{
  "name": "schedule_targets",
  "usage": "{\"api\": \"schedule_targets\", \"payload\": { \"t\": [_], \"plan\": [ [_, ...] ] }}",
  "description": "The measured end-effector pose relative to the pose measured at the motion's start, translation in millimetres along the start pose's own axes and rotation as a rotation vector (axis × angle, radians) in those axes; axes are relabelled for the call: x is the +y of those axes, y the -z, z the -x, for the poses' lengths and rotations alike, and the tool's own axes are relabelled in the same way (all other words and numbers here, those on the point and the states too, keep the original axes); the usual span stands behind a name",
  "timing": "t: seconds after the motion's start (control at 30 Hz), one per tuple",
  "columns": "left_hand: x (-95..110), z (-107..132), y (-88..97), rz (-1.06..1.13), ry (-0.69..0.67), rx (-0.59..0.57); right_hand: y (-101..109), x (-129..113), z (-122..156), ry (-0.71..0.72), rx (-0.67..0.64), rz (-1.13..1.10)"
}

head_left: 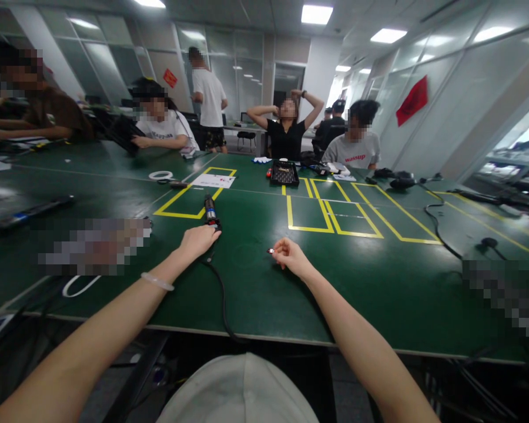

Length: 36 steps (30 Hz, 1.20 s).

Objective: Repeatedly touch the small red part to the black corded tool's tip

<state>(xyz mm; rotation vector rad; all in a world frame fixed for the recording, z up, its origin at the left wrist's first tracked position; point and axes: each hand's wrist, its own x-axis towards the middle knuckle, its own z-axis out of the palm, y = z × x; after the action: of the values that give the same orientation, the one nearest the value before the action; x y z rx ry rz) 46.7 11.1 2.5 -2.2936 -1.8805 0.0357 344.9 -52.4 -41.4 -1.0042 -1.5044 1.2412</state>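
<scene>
My left hand (198, 239) reaches forward over the green table (255, 282), its fingers closed around the near end of a black tool with a blue band (210, 210) that lies on the table. A black cable (220, 294) runs from the tool back toward me and off the near edge. My right hand (288, 254) hovers low over the table to the right, fingers pinched on a tiny pale part (270, 251). A white bangle sits on my left wrist.
Yellow tape rectangles (330, 214) mark the table ahead. A black tray (284, 174) and a white sheet (213, 180) lie farther back, a white ring (160, 175) to the left. Cables (441, 232) trail on the right. Several people sit around the far side.
</scene>
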Motion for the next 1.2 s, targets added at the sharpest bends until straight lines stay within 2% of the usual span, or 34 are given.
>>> {"api": "schedule_targets", "payload": {
  "t": [0.3,0.43,0.57,0.87,1.03,1.1,1.2],
  "plan": [
    [63.3,56.4,10.9,0.043,-0.181,0.046,1.4,5.3,0.3,-0.019,-0.072,0.089],
    [83.1,80.8,14.4,0.077,-0.283,0.080,-0.3,2.0,2.6,0.053,-0.121,0.181],
    [97.3,97.2,17.3,0.098,-0.382,0.098,-2.2,1.4,3.5,0.074,-0.163,0.217],
    [112.6,116.2,26.8,0.086,-0.464,0.129,-7.8,-4.0,9.3,0.018,-0.203,0.332],
    [108.5,116.5,29.7,0.186,-0.450,0.087,-10.2,-7.2,10.8,0.021,-0.202,0.385],
    [103.5,111.9,31.8,0.255,-0.342,0.039,-11.5,-7.7,10.9,0.027,-0.195,0.365],
    [96.6,101.2,35.3,0.331,-0.109,-0.016,-14.0,-8.5,10.9,0.027,-0.199,0.303]
  ]
}}
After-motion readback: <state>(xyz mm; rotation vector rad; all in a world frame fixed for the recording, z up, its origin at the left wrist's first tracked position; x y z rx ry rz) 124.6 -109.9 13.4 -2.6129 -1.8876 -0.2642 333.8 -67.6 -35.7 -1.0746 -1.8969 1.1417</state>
